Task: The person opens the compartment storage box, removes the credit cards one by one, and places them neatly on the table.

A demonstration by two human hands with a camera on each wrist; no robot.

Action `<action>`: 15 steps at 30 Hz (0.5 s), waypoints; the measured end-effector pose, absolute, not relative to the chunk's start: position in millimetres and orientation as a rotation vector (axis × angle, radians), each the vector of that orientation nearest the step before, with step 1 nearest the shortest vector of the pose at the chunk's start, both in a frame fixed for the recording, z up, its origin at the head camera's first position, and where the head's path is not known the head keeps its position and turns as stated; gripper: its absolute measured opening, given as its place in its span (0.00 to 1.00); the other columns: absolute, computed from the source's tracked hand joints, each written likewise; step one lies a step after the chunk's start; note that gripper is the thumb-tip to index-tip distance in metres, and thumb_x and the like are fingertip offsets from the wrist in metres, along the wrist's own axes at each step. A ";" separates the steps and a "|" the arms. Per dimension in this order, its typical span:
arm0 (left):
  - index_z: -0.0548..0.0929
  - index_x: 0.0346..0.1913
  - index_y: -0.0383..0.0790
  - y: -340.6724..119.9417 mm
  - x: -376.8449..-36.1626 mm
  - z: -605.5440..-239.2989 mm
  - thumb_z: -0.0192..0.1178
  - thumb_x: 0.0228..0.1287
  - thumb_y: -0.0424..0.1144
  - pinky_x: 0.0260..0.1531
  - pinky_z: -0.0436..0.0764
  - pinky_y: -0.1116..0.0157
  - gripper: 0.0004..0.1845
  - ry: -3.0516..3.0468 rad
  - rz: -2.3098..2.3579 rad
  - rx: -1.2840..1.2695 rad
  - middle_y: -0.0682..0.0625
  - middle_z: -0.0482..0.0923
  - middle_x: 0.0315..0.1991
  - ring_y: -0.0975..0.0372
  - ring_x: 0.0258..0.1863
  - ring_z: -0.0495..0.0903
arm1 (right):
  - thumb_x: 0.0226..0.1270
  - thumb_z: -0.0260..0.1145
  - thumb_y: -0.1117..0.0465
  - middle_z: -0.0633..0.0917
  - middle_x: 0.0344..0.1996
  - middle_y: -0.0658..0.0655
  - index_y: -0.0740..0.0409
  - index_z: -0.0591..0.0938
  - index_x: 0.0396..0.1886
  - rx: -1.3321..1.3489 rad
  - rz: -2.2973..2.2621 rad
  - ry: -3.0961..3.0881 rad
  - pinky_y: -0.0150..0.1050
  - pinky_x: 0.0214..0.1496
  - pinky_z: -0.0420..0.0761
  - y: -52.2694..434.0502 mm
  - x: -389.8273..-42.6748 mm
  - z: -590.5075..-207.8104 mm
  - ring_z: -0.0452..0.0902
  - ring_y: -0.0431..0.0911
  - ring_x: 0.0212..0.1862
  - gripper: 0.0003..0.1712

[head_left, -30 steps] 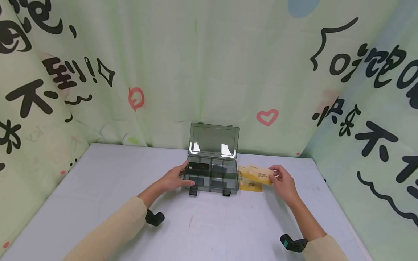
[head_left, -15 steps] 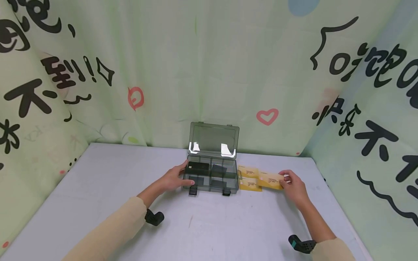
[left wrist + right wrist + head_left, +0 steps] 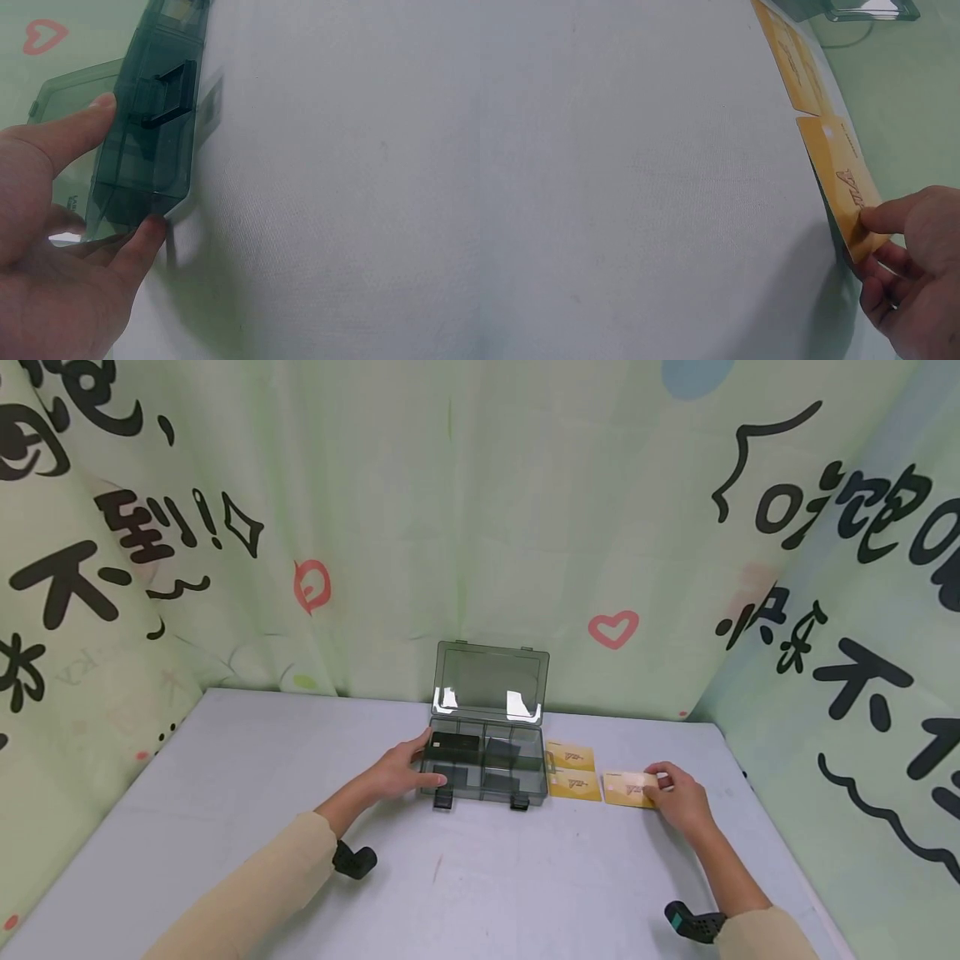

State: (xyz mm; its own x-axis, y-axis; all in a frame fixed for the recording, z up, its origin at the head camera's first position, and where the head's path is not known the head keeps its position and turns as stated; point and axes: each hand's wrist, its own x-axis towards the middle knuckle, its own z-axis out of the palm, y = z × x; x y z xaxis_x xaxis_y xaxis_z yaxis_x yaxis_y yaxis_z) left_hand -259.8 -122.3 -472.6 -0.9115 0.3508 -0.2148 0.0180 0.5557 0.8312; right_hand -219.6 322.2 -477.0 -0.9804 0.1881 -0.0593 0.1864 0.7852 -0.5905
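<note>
A yellow card with printed lettering is pinched at its right end by my right hand. In the right wrist view the thumb lies on top of the card, with fingers under it. Two more yellow cards lie one behind the other against the right side of a dark translucent compartment box. The box's lid stands raised at the back. My left hand grips the box's left end, thumb over the front rim, as the left wrist view also shows for the box.
Inside the box, a black item sits in the back left compartment, with dark flat pieces in others. Two latches hang at the box's front. A white-covered table lies below, and a printed curtain rises behind it.
My right hand has drawn the yellow card rightward off the other two and lowered it toward the table, to their right. The left hand and the box have stayed put.
</note>
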 end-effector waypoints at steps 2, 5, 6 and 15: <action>0.45 0.78 0.46 -122.3 -259.9 -472.8 0.68 0.59 0.46 0.71 0.61 0.47 0.52 2.441 1.293 0.302 0.41 0.54 0.76 0.48 0.74 0.59 | 0.68 0.61 0.65 0.78 0.46 0.71 0.65 0.74 0.55 -0.324 0.960 -2.976 0.37 0.38 0.75 321.4 -220.7 -477.8 0.72 0.59 0.46 0.18; 0.45 0.78 0.46 -122.3 -259.9 -472.7 0.68 0.59 0.46 0.71 0.61 0.47 0.52 2.441 1.293 0.300 0.41 0.54 0.76 0.48 0.74 0.59 | 0.67 0.62 0.63 0.79 0.46 0.70 0.64 0.74 0.55 -0.340 0.895 -2.996 0.40 0.41 0.75 319.2 -222.5 -478.9 0.71 0.59 0.46 0.18; 0.45 0.78 0.46 -122.4 -259.8 -472.6 0.68 0.59 0.46 0.71 0.61 0.47 0.52 2.441 1.292 0.300 0.41 0.54 0.76 0.48 0.74 0.59 | 0.67 0.62 0.63 0.78 0.46 0.70 0.65 0.74 0.55 -0.339 0.867 -3.003 0.42 0.42 0.75 318.0 -223.1 -479.0 0.71 0.59 0.46 0.19; 0.45 0.78 0.46 -122.7 -258.9 -472.4 0.68 0.60 0.46 0.71 0.61 0.47 0.51 2.434 1.299 0.297 0.41 0.54 0.76 0.48 0.74 0.58 | 0.63 0.65 0.65 0.68 0.54 0.74 0.67 0.74 0.56 -0.303 0.673 -3.040 0.60 0.57 0.75 309.0 -225.4 -480.8 0.70 0.64 0.50 0.22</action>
State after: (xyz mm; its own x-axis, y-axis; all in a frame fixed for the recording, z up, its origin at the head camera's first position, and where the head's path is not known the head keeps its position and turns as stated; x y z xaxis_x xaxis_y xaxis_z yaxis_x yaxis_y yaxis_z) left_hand -258.9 -122.7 -472.4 -0.9112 0.3497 -0.2178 0.0137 0.5541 0.8323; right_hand -225.4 309.0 -480.8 -0.9811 0.1912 -0.0294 0.1857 0.8886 -0.4194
